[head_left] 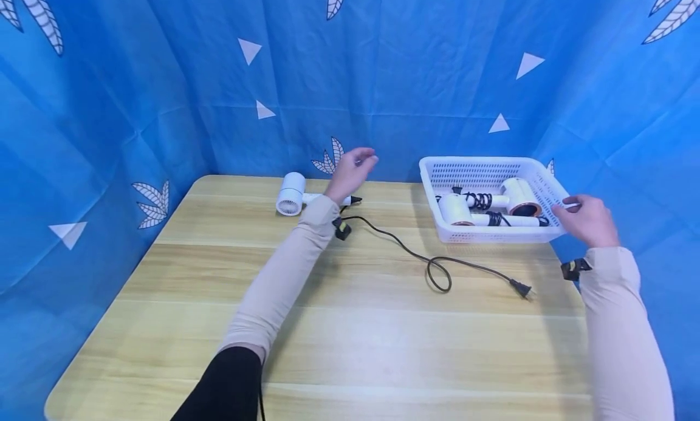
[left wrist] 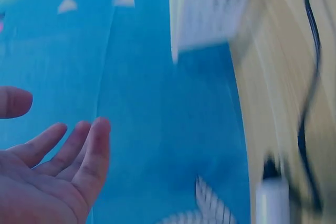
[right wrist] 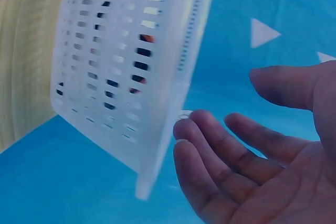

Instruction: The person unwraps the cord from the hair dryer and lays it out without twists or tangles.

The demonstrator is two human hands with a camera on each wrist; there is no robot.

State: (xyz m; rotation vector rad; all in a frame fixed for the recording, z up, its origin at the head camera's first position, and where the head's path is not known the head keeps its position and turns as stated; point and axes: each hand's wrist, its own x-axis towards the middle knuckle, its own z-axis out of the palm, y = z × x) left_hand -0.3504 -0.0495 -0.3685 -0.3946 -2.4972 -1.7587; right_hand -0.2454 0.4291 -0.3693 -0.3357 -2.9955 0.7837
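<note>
My left hand point(head_left: 352, 173) is raised over the back of the table with nothing in it, its fingers loosely bent. Behind and below that wrist lies a white hair dryer point(head_left: 291, 194), its handle partly hidden by my forearm. From it a black cord point(head_left: 394, 236) runs right, loops once and ends in a plug point(head_left: 521, 287). At the right, my right hand point(head_left: 592, 220) is beside a white perforated basket point(head_left: 497, 234), fingertips close to its rim in the right wrist view, thumb apart. Inside the basket lie two white hair dryers point(head_left: 516, 196) with black cords wound round their handles.
The wooden table point(head_left: 383, 336) has rounded corners, and the basket stands near its back right corner. A blue patterned curtain point(head_left: 383, 75) hangs close behind the table and along its sides.
</note>
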